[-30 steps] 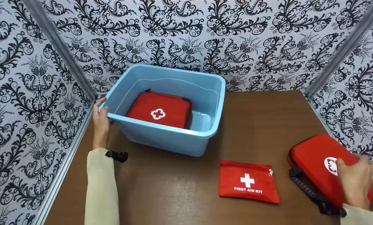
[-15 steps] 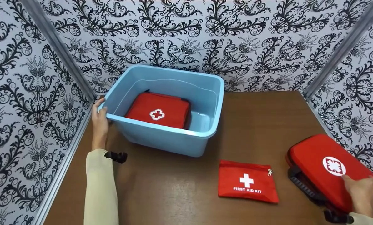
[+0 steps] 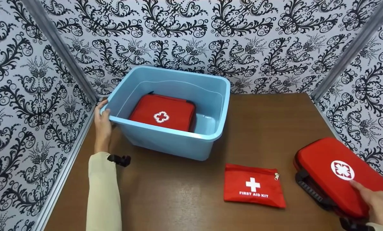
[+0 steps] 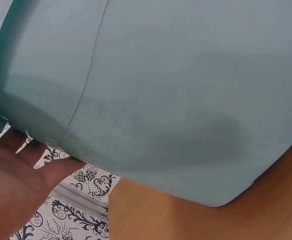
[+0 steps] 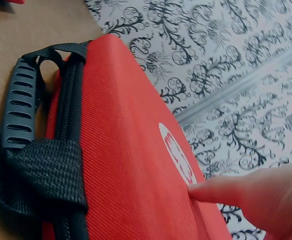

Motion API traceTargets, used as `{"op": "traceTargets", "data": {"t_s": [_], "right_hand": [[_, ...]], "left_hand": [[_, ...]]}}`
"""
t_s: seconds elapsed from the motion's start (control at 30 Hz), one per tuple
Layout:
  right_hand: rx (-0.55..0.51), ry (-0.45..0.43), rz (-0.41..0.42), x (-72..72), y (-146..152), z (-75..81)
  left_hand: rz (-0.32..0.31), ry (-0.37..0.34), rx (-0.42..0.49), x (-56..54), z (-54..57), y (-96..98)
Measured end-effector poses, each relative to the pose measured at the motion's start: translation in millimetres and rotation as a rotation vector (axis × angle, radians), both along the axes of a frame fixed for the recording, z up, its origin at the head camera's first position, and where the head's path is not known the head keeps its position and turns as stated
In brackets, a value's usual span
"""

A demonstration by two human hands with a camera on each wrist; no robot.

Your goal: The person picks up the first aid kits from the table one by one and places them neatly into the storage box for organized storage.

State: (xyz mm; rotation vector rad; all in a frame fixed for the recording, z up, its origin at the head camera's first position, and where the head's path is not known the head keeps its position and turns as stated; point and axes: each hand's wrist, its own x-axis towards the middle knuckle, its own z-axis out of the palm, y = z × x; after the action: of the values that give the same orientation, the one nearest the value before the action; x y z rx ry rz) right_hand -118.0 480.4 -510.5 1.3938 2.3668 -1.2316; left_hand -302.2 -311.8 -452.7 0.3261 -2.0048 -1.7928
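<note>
My left hand grips the left front corner of a light blue plastic tub, with the thumb by the rim. In the left wrist view the fingers lie along the edge of the tub wall. Inside the tub rests a red first aid bag with a white-outlined cross. At the far right my right hand holds the near end of a red first aid case, thumb pressed on its top near the white emblem. Its other fingers are mostly hidden. The case's black handle faces left.
A flat red first aid pouch with a zip lies on the brown wooden table between tub and case. Patterned walls with grey metal corner posts enclose the table at the back and sides.
My right hand has slid from over the top of the red case to its near right end, thumb on top. The left hand and the tub have stayed put.
</note>
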Motion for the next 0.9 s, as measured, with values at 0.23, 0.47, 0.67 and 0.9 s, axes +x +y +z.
{"op": "traceTargets", "data": {"t_s": [0.23, 0.47, 0.67, 0.9], "right_hand": [[-0.139, 0.008, -0.057, 1.0, 14, -6.1], [-0.242, -0.028, -0.037, 1.7, 26, -14.7], [-0.222, -0.062, 0.015, 2.3, 28, -16.6], [-0.319, -0.006, -0.085, 2.8, 28, -17.3]], "left_hand": [[-0.009, -0.012, 0.015, -3.2, -1.8, -0.1], [-0.007, 0.006, 0.022, -3.6, 0.3, -0.8], [0.012, 0.002, 0.025, -0.8, 0.4, -0.4], [0.008, 0.027, 0.002, -0.8, 3.2, -1.6]]}}
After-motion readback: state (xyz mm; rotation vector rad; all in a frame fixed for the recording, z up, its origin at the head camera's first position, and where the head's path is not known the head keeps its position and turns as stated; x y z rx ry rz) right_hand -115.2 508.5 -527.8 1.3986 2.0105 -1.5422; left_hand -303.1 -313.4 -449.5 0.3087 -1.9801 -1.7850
